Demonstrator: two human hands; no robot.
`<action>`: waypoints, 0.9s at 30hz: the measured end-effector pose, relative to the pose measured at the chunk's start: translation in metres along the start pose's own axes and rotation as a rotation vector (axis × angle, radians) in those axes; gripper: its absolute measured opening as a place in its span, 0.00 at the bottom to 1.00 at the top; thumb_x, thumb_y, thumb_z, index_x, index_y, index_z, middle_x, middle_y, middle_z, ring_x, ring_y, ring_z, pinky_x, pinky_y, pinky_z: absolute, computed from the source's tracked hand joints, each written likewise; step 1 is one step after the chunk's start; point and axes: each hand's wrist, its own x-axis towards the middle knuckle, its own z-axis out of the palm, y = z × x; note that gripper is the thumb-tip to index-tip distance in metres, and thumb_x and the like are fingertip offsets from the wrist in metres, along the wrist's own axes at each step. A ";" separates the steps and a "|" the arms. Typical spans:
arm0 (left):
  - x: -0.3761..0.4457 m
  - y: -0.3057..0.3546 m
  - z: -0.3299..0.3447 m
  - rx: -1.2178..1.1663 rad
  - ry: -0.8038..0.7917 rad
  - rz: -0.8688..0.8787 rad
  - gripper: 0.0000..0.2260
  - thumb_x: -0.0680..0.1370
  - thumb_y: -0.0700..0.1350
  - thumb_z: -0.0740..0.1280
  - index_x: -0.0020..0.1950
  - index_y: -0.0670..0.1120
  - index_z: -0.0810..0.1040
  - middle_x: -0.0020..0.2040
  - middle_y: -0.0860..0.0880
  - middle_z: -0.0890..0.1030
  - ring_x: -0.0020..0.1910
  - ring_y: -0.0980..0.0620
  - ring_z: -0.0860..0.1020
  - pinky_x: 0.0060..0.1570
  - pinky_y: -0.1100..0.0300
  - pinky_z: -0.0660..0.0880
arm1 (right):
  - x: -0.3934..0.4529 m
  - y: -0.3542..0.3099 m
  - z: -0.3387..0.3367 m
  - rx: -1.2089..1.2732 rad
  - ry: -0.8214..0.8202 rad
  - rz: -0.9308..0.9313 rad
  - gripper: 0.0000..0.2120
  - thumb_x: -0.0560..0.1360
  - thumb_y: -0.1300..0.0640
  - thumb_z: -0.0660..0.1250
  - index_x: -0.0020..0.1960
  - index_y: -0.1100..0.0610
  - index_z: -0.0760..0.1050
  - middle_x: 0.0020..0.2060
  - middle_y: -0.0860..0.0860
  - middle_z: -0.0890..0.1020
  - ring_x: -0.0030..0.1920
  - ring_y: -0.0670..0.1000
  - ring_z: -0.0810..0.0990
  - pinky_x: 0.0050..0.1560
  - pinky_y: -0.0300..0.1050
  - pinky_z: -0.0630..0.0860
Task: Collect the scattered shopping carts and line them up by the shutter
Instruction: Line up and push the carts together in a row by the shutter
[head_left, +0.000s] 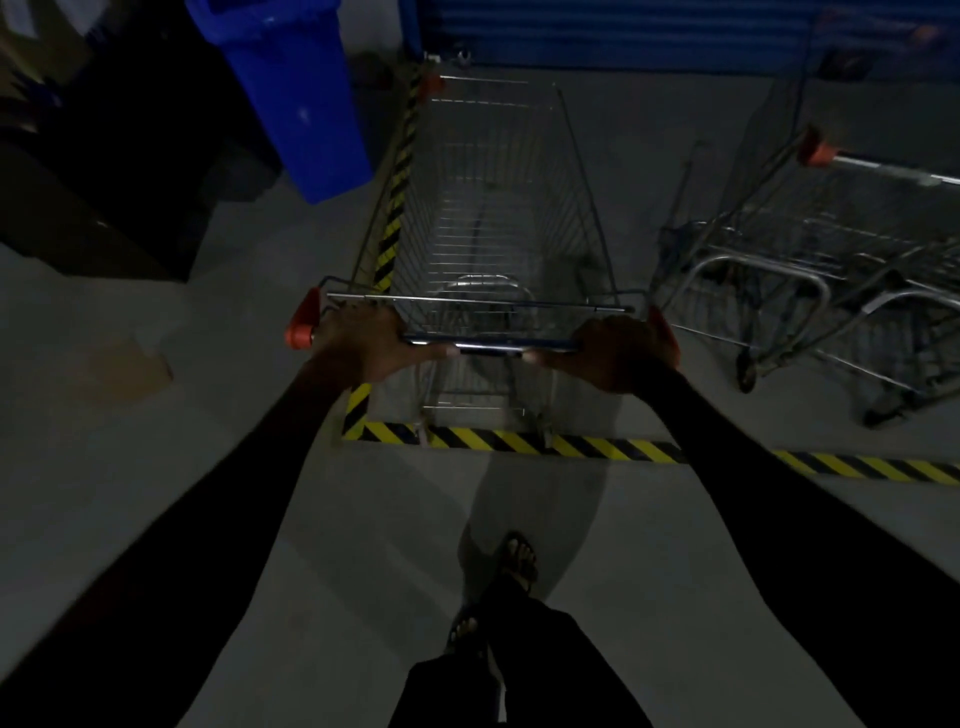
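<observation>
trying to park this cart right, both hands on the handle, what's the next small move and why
Probably ease the cart straight ahead a little. Both the left hand and right hand grip its handle, its rear wheels are only just past the striped tape, and its front appears slightly short of the blue shutter.

Blue bin (291, 88) upper left, yellow-black floor tape (509, 441) — cardboard scrap (122, 371) left

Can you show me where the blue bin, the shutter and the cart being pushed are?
blue bin (291, 98), head view, on its front wall.
shutter (623, 31), head view, on its ribbed blue surface.
pushed cart (488, 208), head view, on the basket's wire floor.
</observation>
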 end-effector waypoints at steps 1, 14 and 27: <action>0.009 0.000 -0.006 -0.004 0.008 0.004 0.43 0.68 0.86 0.54 0.48 0.49 0.85 0.53 0.43 0.86 0.57 0.40 0.83 0.57 0.47 0.76 | 0.012 0.000 -0.007 0.000 -0.007 -0.001 0.48 0.60 0.09 0.39 0.32 0.50 0.73 0.35 0.46 0.80 0.43 0.49 0.80 0.80 0.69 0.53; 0.068 -0.009 -0.038 0.005 -0.042 -0.034 0.46 0.69 0.84 0.54 0.60 0.46 0.84 0.61 0.39 0.84 0.63 0.39 0.81 0.63 0.45 0.76 | 0.080 0.000 -0.033 -0.076 0.015 -0.063 0.55 0.61 0.10 0.32 0.34 0.52 0.80 0.32 0.46 0.82 0.41 0.48 0.80 0.78 0.73 0.47; 0.075 -0.020 -0.034 0.037 -0.017 -0.009 0.59 0.57 0.90 0.36 0.49 0.46 0.85 0.49 0.43 0.86 0.52 0.41 0.84 0.58 0.47 0.79 | 0.076 -0.008 -0.037 -0.074 0.045 -0.031 0.49 0.65 0.12 0.39 0.32 0.53 0.78 0.29 0.46 0.77 0.38 0.50 0.77 0.80 0.69 0.52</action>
